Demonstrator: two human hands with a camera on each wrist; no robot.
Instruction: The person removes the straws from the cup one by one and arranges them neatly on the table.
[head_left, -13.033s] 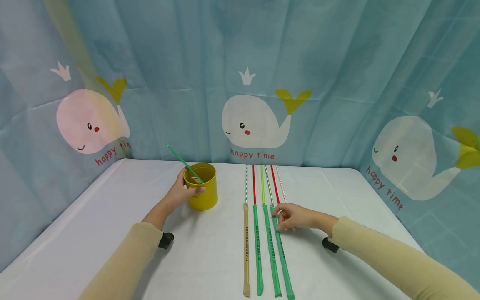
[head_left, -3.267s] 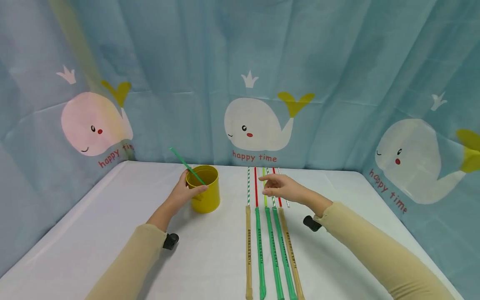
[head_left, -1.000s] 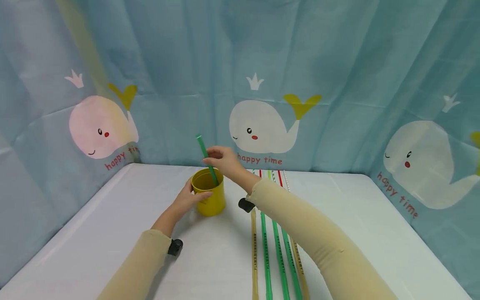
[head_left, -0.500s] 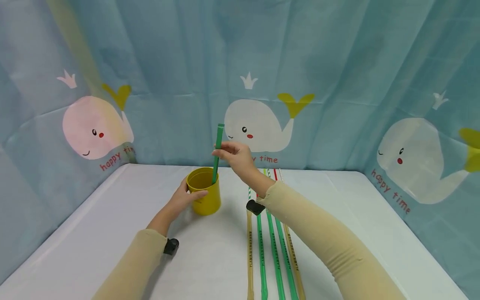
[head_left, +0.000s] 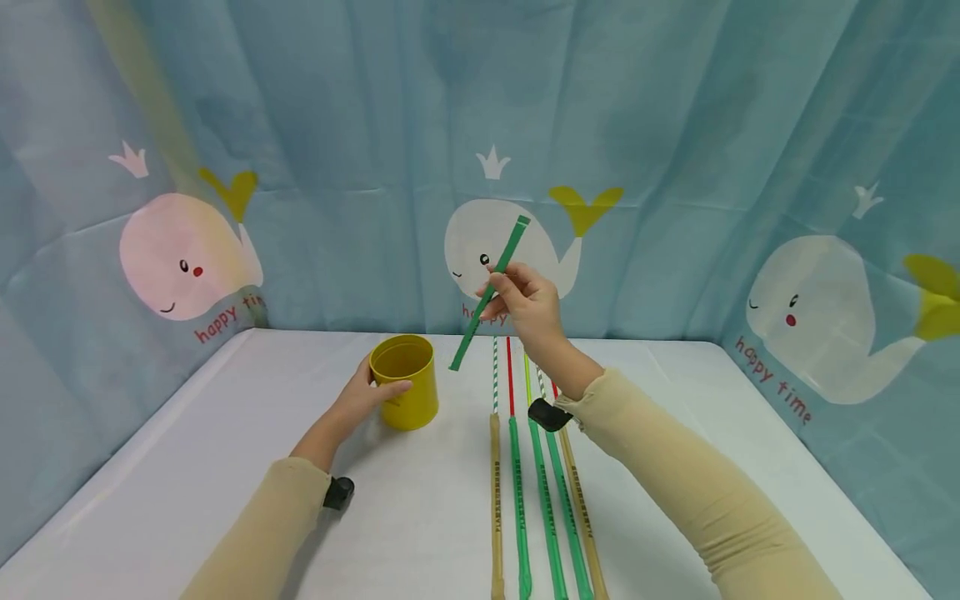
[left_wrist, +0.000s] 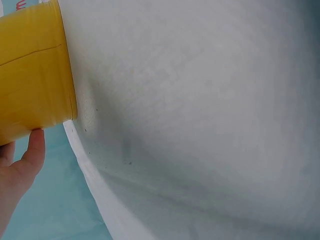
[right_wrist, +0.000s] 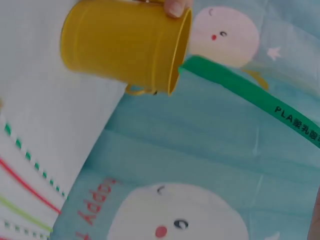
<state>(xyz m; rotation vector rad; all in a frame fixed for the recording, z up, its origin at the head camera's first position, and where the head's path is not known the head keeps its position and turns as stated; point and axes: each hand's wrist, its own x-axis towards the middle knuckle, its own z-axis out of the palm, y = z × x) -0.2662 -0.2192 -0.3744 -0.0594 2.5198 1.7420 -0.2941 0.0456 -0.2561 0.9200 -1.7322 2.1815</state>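
My left hand (head_left: 360, 404) grips the yellow bucket (head_left: 416, 404) at its left side, thumb across the front near the rim. The bucket stands upright on the table, and no straw sticks out of it. Up and to the right of it, my right hand (head_left: 534, 310) pinches a green paper-wrapped straw (head_left: 467, 337), tilted with its lower end above the table. Black lettering runs along the wrapper (right_wrist: 245, 92) in the right wrist view. Below that hand lie a brown wrapped straw (head_left: 496, 500) and a green wrapped straw (head_left: 519, 500), in a row of several.
Behind the wrapped row lie several bare straws, among them a green-striped straw (head_left: 495, 375) and a red straw (head_left: 511, 375); the right hand and forearm partly cover some. The white table (head_left: 420, 525) ends at a blue whale-print curtain (head_left: 337, 250).
A brown wrapped straw has joined the row's right end since 13 seconds ago. My right hand has lifted the green wrapped straw from the bucket and moved right. The left hand stays on the bucket.
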